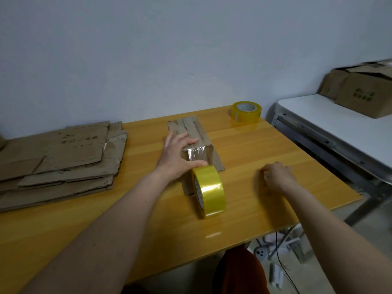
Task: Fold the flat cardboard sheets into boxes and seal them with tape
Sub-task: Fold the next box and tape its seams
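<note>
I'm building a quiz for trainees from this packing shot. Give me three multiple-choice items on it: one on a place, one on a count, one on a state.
1. Where does the stack of flat cardboard sheets lie on the table?
A. at its left end
B. at its right end
C. under it

2. How many tape rolls are on the table?
A. one
B. two
C. four

3. What is the left hand doing?
A. hanging idle
B. lifting a roll
C. resting on the box

Key: 1 A, the stack sits at the left; 2 B, the near roll stands on edge and the far roll lies flat; 3 C, its fingers lie across the box top.
</note>
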A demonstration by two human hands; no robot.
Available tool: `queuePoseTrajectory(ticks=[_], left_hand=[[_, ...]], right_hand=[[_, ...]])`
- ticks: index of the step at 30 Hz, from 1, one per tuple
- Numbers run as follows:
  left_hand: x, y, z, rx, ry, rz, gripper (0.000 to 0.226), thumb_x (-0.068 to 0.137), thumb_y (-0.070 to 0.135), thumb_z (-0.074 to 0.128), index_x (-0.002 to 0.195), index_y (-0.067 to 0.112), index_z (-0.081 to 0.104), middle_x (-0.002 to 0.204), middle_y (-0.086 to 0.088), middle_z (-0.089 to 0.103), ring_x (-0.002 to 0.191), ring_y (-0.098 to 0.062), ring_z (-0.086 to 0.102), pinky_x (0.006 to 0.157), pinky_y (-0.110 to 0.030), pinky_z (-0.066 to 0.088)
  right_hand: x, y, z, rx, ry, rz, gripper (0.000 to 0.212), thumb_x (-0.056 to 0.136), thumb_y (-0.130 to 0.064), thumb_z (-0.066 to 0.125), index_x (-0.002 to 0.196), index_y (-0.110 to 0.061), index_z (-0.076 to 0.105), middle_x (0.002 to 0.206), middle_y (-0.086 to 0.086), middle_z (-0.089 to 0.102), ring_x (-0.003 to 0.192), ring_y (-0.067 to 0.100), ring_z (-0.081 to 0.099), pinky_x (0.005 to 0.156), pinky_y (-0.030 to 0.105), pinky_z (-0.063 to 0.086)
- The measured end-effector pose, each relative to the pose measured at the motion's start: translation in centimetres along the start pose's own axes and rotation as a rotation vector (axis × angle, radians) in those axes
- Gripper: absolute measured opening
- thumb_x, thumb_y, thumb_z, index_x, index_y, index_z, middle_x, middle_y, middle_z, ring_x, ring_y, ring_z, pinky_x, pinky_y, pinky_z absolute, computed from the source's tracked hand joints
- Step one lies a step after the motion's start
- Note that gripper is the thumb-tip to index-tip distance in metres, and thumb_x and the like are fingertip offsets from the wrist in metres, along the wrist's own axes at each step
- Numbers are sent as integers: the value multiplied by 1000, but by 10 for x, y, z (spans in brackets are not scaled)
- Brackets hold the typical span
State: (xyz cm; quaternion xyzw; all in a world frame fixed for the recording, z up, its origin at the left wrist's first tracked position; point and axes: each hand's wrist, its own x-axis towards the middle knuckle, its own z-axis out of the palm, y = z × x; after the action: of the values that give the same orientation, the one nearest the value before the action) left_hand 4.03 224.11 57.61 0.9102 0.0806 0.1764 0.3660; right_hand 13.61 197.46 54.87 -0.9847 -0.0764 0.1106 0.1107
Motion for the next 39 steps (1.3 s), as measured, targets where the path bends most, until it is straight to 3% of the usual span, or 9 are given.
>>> queuePoseTrajectory(ticks=[5,11,16,19,22,25,31,35,39], left_hand=[[7,-5,-12,-31,-126,34,70,61,42,86,123,44,53,151,14,32,147,-11,-2,115,-35,5],[10,-3,-10,-29,-147,12,77,60,42,86,129,41,53,154,11,28,147,-11,-1,120,-43,7],[-9,12,-5,-221,170,-142,108,59,33,90,147,34,28,152,3,23,138,-12,27,109,-29,30],[-38,19,11,-475,461,-460,78,61,31,89,124,32,42,125,5,46,102,-3,51,76,-18,44],[-48,17,25,-798,206,-747,38,74,34,80,102,19,60,106,-1,66,94,-15,62,83,-33,53],[-42,18,22,-874,52,-767,13,80,28,73,91,20,69,94,-4,71,94,-22,64,90,-40,52],[-34,17,28,-899,20,-736,8,78,21,69,84,16,70,73,-5,67,73,-22,63,70,-33,49],[-35,14,32,-994,38,-758,20,78,19,70,95,11,68,77,-7,70,73,-23,66,74,-37,53],[-36,12,32,-1065,29,-769,4,76,15,69,78,13,71,68,-5,70,60,-18,67,66,-33,53]], right_hand=[[-14,-10,-14,169,-96,-49,24,92,-9,59,115,-8,64,119,15,58,99,29,57,85,38,51],[-55,-66,-38,898,80,-484,8,89,-7,63,96,-8,65,94,15,66,88,29,60,79,37,49],[-51,-117,-36,746,52,-670,15,92,-12,60,105,-7,64,102,7,66,96,23,60,85,40,50],[-42,-119,-30,696,85,-641,15,93,-16,60,105,-10,64,101,5,66,95,21,60,83,40,50],[-39,-119,-26,684,120,-631,13,93,-17,60,104,-13,64,101,1,66,95,17,60,78,32,48],[-39,-120,-25,670,112,-627,11,92,-16,60,102,-14,64,107,0,66,98,16,60,79,29,48],[-50,-118,-28,486,272,-686,16,90,-10,62,105,-15,66,113,2,64,102,16,56,85,31,49],[-55,-113,-25,309,346,-766,20,88,-10,64,108,-10,68,109,3,57,102,16,49,81,23,38],[-56,-116,-25,228,351,-827,25,90,-11,61,115,-10,67,110,5,57,107,20,47,87,31,42]])
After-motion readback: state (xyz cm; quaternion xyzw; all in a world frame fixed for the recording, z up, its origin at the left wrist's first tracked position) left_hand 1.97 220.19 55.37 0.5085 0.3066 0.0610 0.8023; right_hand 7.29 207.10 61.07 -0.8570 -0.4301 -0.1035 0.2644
